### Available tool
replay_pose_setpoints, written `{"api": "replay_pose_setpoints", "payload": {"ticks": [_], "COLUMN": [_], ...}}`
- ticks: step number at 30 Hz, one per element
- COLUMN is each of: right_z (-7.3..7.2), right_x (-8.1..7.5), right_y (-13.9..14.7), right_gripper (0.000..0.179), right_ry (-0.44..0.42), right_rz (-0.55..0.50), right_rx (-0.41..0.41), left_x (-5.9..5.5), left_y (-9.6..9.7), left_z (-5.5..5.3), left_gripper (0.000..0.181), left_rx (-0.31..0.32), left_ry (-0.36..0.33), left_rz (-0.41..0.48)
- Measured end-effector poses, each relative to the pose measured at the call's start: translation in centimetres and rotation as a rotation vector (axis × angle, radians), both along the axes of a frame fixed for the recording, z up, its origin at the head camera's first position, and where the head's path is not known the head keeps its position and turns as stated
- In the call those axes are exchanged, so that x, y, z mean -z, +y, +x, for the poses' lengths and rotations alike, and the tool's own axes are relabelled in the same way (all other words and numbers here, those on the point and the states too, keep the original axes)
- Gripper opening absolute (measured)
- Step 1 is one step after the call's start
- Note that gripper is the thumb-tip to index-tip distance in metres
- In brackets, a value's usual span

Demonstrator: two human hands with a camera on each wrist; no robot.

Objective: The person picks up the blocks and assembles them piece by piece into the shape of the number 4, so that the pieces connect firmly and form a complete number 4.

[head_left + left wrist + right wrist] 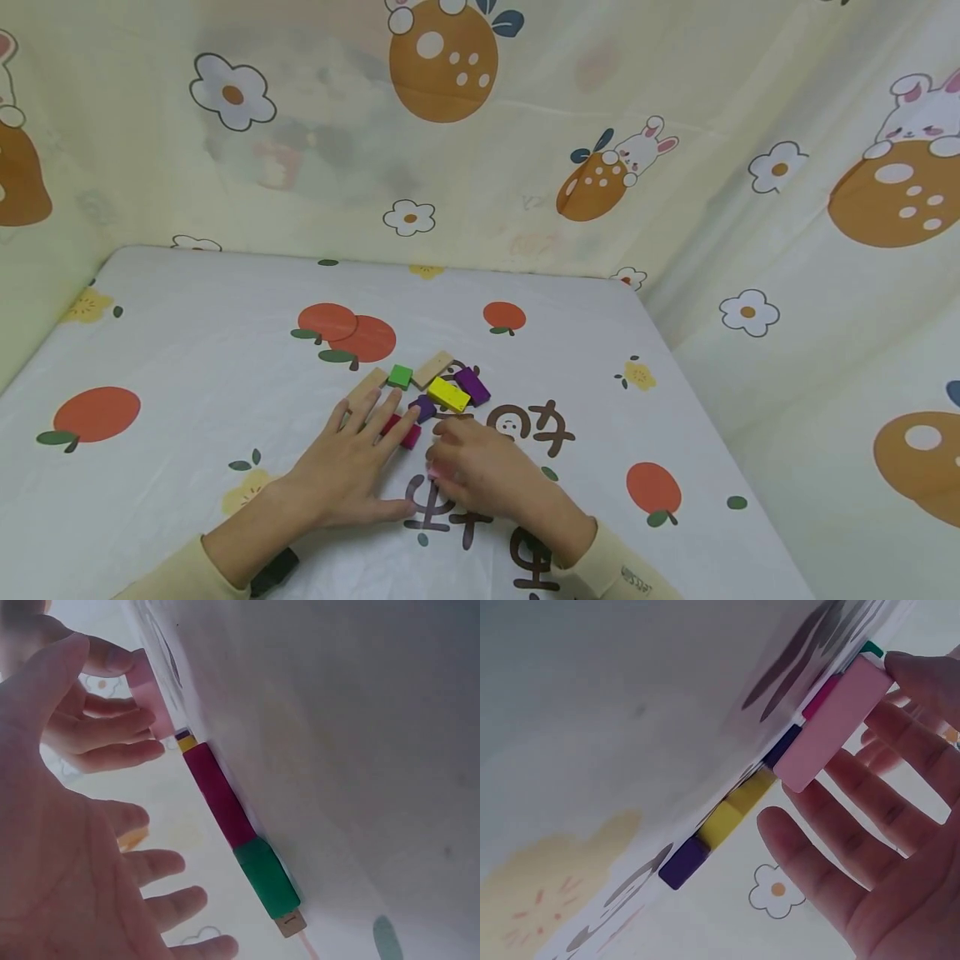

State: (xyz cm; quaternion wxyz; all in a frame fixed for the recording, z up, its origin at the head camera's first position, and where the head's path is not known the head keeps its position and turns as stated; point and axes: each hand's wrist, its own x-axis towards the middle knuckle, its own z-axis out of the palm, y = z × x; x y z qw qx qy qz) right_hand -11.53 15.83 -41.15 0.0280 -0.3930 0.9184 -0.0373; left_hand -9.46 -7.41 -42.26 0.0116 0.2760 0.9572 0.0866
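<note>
My right hand (483, 465) pinches a pink rectangular block (834, 726) between thumb and fingers, close over the tablecloth. Beside it, my left hand (337, 471) is spread flat with straight fingers, hiding part of the group of blocks. A magenta block (406, 433) shows by its index finger. Beyond lie a small dark purple block (423, 408), a yellow block (448, 395) and a longer purple block (472, 386). A bright green block (400, 377) sits between two plain wooden blocks (432, 369). In the left wrist view a dark green block (266, 877) adjoins the magenta one.
The white tablecloth (195, 333) carries printed fruit, flowers and brown lettering. A black object (275, 571) lies partly under my left forearm at the near edge. Patterned curtains (315, 167) hang behind the table and along its sides.
</note>
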Motion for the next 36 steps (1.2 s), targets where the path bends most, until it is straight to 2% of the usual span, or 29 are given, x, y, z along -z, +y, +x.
{"api": "replay_pose_setpoints", "payload": {"ticks": [10,16,27,36], "right_z": [0.53,0.75,0.88,1.05], "right_x": [0.27,0.33,0.59,0.7], "right_y": [-0.31,-0.5,-0.55,-0.46], "right_gripper": [0.022,0.025,0.024,0.024], "right_ry": [0.024,0.006,-0.055,-0.04], "right_rz": [-0.021,0.004,-0.012,-0.033], "right_rx": [-0.1,-0.126,-0.164,-0.185], "left_x": [-0.09,-0.11,-0.07,-0.27], "left_y": [0.03,0.07,0.09,-0.03], "left_z": [0.1,0.15,0.18,0.24], "left_gripper": [0.107,0.107,0.107,0.106], "left_rx": [0.0,0.001,0.005,0.01], "left_ry": [-0.017,-0.019,-0.017,-0.035], "left_rz": [0.003,0.01,0.001,-0.004]}}
